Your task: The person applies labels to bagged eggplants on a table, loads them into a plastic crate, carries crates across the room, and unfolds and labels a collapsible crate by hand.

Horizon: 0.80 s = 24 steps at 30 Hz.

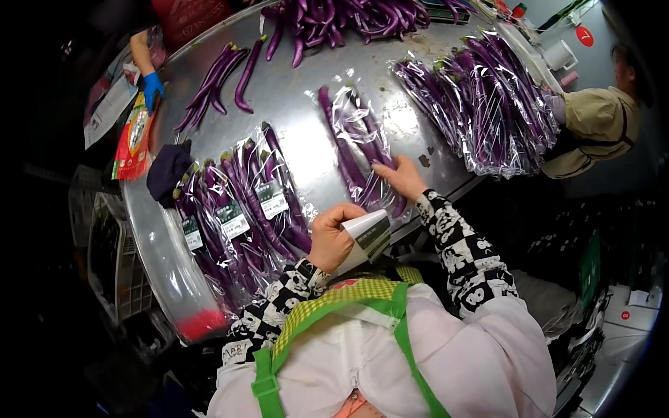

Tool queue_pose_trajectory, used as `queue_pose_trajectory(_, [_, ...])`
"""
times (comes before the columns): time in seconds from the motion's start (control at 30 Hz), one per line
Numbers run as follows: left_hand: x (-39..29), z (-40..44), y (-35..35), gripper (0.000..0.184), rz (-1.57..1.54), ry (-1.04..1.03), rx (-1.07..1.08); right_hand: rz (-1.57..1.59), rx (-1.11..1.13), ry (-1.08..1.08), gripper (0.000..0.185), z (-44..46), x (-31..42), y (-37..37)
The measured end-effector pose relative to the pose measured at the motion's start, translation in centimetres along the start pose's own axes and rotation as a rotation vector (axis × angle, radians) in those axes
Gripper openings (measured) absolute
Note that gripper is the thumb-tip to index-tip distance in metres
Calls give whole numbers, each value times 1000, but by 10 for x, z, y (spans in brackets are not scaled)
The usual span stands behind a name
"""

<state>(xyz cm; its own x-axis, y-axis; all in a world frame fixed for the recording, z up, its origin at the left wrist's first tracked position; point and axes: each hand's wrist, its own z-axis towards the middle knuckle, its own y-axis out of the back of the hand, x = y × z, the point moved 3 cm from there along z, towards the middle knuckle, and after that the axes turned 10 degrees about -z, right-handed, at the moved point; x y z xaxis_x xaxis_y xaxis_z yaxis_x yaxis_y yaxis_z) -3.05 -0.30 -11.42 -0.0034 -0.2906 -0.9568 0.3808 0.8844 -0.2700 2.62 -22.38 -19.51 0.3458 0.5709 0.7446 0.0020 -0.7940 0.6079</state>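
Eggplant bag (373, 136) is lying ahead of left hand (332, 237), partly under right hand (402, 178). Labelled pack (298, 224) is lying just left of left hand. Right hand is touching bag's near part; can't tell if gripping. Left hand is grasping label sheet (371, 235).

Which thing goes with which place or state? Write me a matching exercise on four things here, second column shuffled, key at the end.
Column one
1. Left hand
2. Right hand
3. Blue glove
4. Labelled eggplant bags

Column two
A. Worn by another person, at the table's edge
B. Touching a bagged bunch of eggplants with no label in view
C. Lying beside a dark bundle
D. Holding a printed label strip

Pairs: 1-D, 2-B, 3-A, 4-C.
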Motion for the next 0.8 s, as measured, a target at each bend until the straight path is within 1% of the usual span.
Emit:
queue_pose_trajectory(0.03, [-6,-2,-6,5,-111,154,-66,-263,-17,-29,63,-8,-4,-4])
queue_pose_trajectory(0.07, [-4,-3,-5,5,-111,161,-72,-383,-88,17,68,-13,-7,-11])
queue_pose_trajectory(0.13, [-2,-1,-3,11,-75,45,-88,-670,-246,176,62,-20,1,-14])
queue_pose_trajectory(0.17, [-1,-2,0,14,-47,85,-47,-573,-345,251,57,-26,2,-12])
queue_pose_trajectory(0.2, [-3,-1,1,12,-37,101,-57,-475,-445,322,52,-32,7,-7])
queue_pose_trajectory(0.23, [-4,0,2,11,-12,101,-78,-373,-429,373,45,-44,24,3])
queue_pose_trajectory(0.27, [-3,0,4,11,13,108,-100,-76,-239,271,37,-53,35,9])
queue_pose_trajectory(0.3, [3,1,6,11,-87,118,-104,174,-33,223,34,-67,48,16])
queue_pose_trajectory(0.33, [3,1,6,11,-119,166,-98,424,166,182,31,-79,60,21])
queue_pose_trajectory(0.37, [4,2,8,11,-123,174,-98,424,165,177,31,-92,70,24])
queue_pose_trajectory(0.43, [6,3,7,11,-129,180,-97,551,263,295,30,-114,89,22])
queue_pose_trajectory(0.47, [7,4,6,11,-121,177,-86,550,261,293,30,-115,89,22])
queue_pose_trajectory(0.53, [10,4,5,11,-113,173,-75,415,272,382,26,-115,90,21])
queue_pose_trajectory(0.67, [13,4,1,11,-84,176,-53,447,230,346,21,-119,93,21])
queue_pose_trajectory(0.8, [18,4,0,10,-37,148,-52,436,200,381,18,-120,88,22])
